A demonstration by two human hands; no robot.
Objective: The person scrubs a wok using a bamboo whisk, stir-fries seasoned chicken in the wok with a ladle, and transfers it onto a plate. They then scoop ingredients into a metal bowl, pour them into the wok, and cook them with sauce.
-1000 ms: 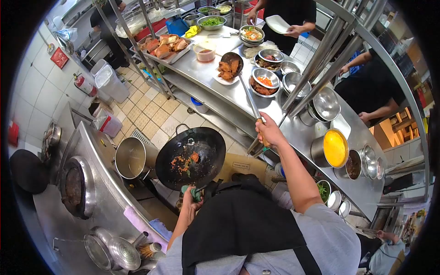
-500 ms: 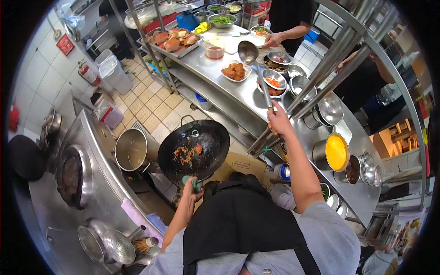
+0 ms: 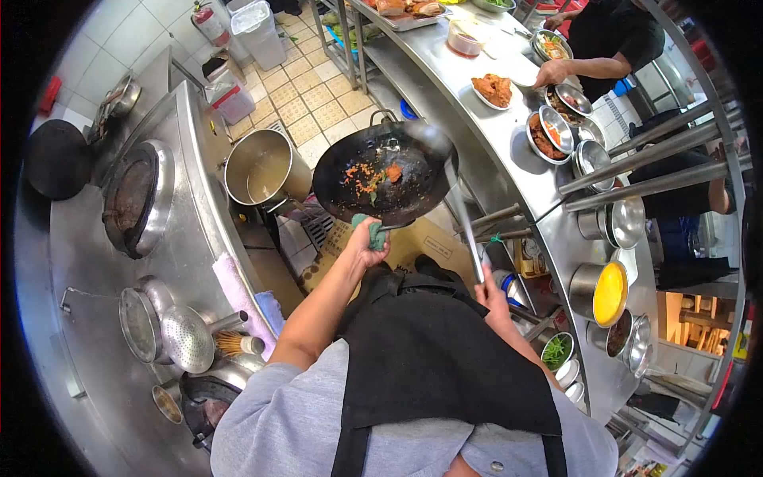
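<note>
My left hand [image 3: 372, 245] is closed around the wok's handle, with a folded green cloth [image 3: 367, 230] between palm and handle. The black wok [image 3: 425, 187] is held in the air over the floor between stove and work table. Small orange bits of food [image 3: 366, 179] and one larger orange lump [image 3: 393, 172] lie in it. My right hand [image 3: 493, 298] grips the end of a long-handled metal ladle [image 3: 463, 219]. The ladle's bowl is smeared by motion and appears over the wok's right side; whether it touches the wok I cannot tell.
A tall pot of cloudy liquid [image 3: 266, 171] stands left of the wok. The stove [image 3: 191, 254] carries a perforated skimmer [image 3: 187, 338]. On the steel table [image 3: 509, 151] are a bowl of reddish food [image 3: 493, 90], metal bowls and a yellow-filled pot [image 3: 610, 294]. A co-worker's hand [image 3: 552, 73] holds a dish there.
My right hand has come down from beside the table, swinging the ladle from above the table to the wok's right side. The whole view has shifted; the wok stays in my left hand.
</note>
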